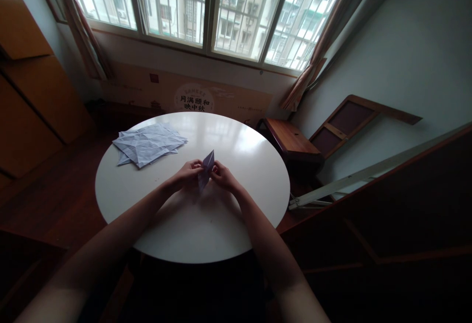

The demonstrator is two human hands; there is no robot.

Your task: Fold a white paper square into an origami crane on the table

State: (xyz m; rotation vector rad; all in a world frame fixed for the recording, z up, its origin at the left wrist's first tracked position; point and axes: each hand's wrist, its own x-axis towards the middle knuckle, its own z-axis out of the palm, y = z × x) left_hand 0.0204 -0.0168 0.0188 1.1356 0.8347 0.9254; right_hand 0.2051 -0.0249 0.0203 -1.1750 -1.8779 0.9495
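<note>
Left hand [191,171] and right hand [222,175] are clamping folded paper [206,169] between their fingers; creased sheets [149,142] are lying beyond the left grip.

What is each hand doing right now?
Left hand: closed on the folded paper, at its left side.
Right hand: closed on the same paper, at its right side.

The left hand [191,170] and right hand [223,176] are bare, slim-fingered. Behind them, the left forearm [142,212] and right forearm [260,227], also bare, broaden toward the elbows. Below the hands, near-black clothing [199,291] blurs into shadow.
</note>
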